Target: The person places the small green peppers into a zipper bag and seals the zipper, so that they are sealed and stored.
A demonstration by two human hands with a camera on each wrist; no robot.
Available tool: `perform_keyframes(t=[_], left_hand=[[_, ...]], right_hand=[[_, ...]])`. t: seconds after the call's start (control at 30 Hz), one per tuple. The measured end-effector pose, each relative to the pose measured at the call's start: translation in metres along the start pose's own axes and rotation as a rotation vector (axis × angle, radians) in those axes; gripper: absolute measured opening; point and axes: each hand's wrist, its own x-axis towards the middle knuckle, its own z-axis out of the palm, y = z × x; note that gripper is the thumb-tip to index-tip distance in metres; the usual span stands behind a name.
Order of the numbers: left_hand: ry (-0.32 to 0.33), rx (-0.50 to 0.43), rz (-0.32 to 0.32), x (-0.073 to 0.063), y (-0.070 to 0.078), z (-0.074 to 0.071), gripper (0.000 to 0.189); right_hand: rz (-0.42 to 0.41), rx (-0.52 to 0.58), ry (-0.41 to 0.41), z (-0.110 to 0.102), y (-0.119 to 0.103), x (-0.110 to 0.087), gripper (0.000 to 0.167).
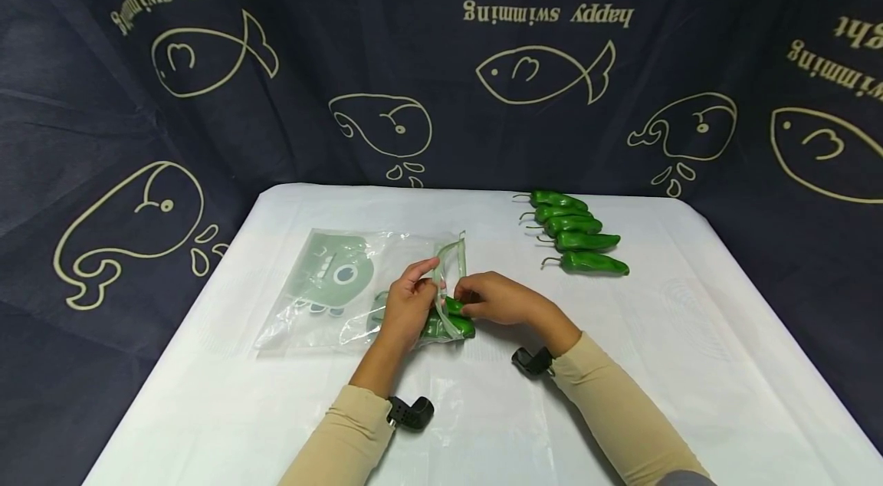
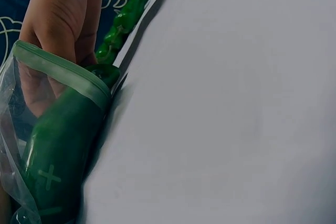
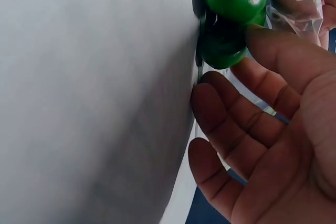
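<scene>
We pinched the clear bag [image 1: 345, 287] near its mouth with our left hand [image 1: 405, 302], a green pepper [image 1: 454, 307] with our right hand [image 1: 509, 299]; five peppers [image 1: 572, 224] lay toward two o'clock.

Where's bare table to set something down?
The table is bare right of the right sleeve, nearer than the pepper row, and between both sleeves. Crowded: the mouth of the bag, with left hand, right hand and bagged peppers.

The white tabletop [image 1: 655, 333] has rounded far corners. A clear bag with a green print [image 1: 352, 279] lies toward its left edge, mouth facing the right edge; five green peppers [image 1: 574, 225] form a row near the far edge.
</scene>
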Motion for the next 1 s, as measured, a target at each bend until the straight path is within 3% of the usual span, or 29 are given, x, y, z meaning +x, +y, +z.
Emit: perform_keyframes(t=[0.5,0.8,1.0], left_hand=[[0.006,0.014,0.028,-0.0004,-0.0020,0.0034,0.044],[0.013,0.021,0.014,0.0009,-0.0014,0.0031,0.044],[0.020,-0.009,0.010,-0.0001,-0.0002,0.0016,0.044]], right_hand=[[0.041,-0.018,-0.001,0.0011,-0.0020,0.0019,0.003],[0.010,-0.041,-0.004,0.0006,-0.0011,0.0000,0.018],[-0.005,-0.054,-0.009,0.0014,0.0016,0.0029,0.018]])
